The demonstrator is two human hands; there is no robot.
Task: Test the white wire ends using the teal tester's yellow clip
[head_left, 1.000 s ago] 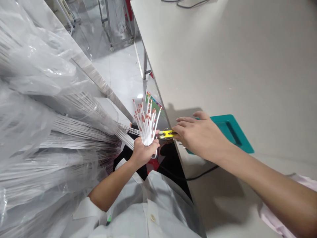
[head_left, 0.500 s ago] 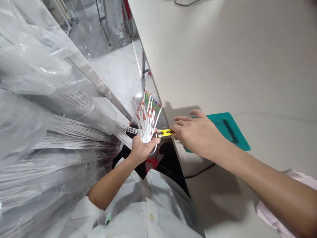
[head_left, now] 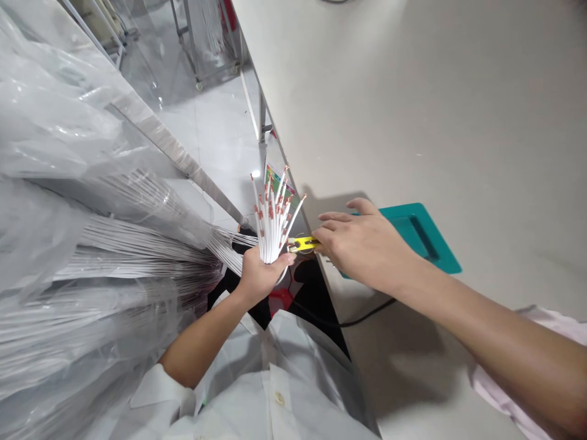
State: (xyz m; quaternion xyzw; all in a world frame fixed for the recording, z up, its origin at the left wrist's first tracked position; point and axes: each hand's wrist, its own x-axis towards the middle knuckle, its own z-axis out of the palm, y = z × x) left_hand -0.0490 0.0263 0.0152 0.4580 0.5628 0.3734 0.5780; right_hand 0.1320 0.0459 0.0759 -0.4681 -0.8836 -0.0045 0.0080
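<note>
My left hand (head_left: 260,273) is closed around a bundle of white wires (head_left: 272,243), whose stripped coppery ends fan upward above the fist. Just right of the bundle, a small yellow tool that looks like snips (head_left: 303,244) points its tip toward the wires. The fingers of my right hand (head_left: 355,241) close on the far end of this tool at the table edge; the grip itself is partly hidden. Beneath that hand lies a teal tray (head_left: 443,253), partly covered by the hand and wrist.
Long bundles of white wire (head_left: 132,247) in clear plastic wrapping (head_left: 50,140) fill the left side. A pale table (head_left: 413,122) takes up the right. A black cable (head_left: 362,319) hangs over its edge. A wheeled metal rack (head_left: 195,49) stands beyond on the floor.
The wire ends have spread and shifted slightly, and the wire loop beneath my left thumb looks smaller. Both hands keep their holds. The view has moved a little.
</note>
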